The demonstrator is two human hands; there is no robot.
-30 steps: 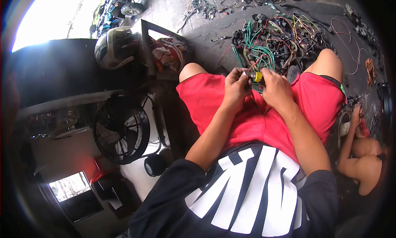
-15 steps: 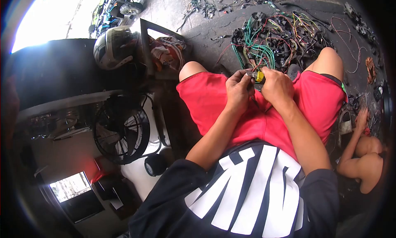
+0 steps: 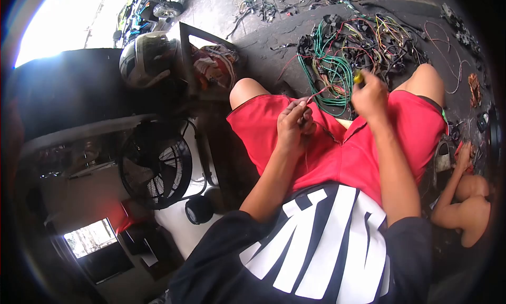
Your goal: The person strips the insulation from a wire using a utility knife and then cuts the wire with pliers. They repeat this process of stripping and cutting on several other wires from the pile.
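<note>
My left hand (image 3: 294,122) is closed, with finger and thumb pinched on a thin pinkish-red wire (image 3: 319,93). The wire runs from those fingertips up toward the tangled heap of wiring. Over the near edge of the heap, my right hand (image 3: 371,97) is wrapped round a small yellow tool (image 3: 359,78). Only its yellow part shows, so its exact kind is hard to tell. A loop of green wires (image 3: 343,80) lies just left of the right hand. A thin strand hangs below my left hand.
The heap of mixed wires (image 3: 387,40) covers the floor ahead. More wire scraps (image 3: 258,8) lie farther off. At left are a helmet (image 3: 150,61), a dark frame (image 3: 184,56) and a floor fan (image 3: 155,164). Another person's arm (image 3: 453,188) is at right.
My hands have moved apart. The right one went up and to the right with the yellow tool; the left one shifted left, and the pinkish-red wire now shows stretched from it.
</note>
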